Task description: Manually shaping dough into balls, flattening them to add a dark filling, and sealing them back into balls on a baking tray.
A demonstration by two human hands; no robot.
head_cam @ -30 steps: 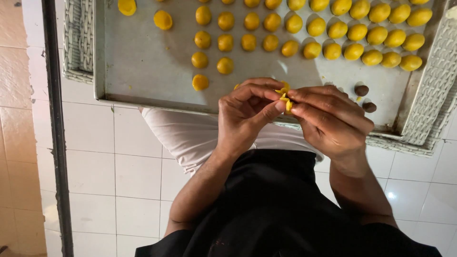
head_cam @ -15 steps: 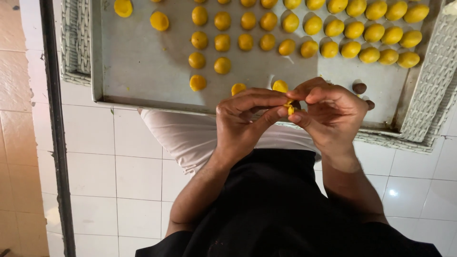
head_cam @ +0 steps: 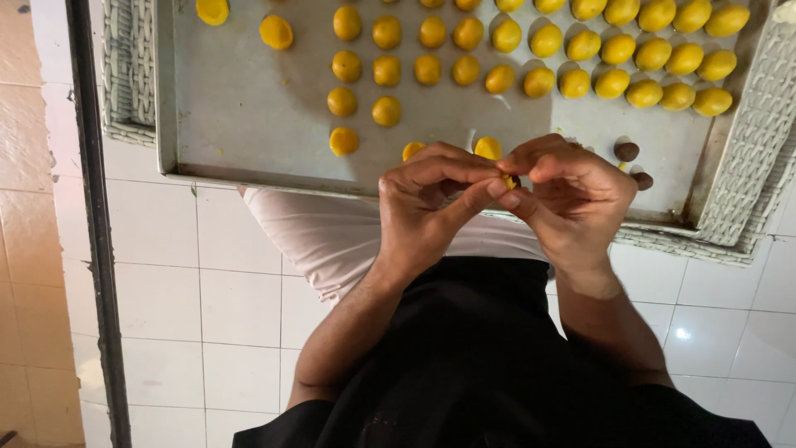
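Both hands, left hand (head_cam: 431, 207) and right hand (head_cam: 572, 199), are pinching a small yellow dough piece (head_cam: 507, 180) over the tray's (head_cam: 249, 124) near edge; fingers are closed narrowly around it. Many yellow balls (head_cam: 618, 48) are already filling the far right corner, while the left stretch is sitting bare.

A small yellow dough piece (head_cam: 507, 180) pinched between my fingertips, centre of the frame.

Only a sliver of it shows, bright yellow with a dark spot at its edge, most of it hidden by my fingers. My left hand (head_cam: 431, 203) presses it from the left with thumb and forefinger, and my right hand (head_cam: 576, 199) closes on it from the right, both hands touching at the tips. I hold it just above the near rim of the tray, below the rows of finished yellow balls.
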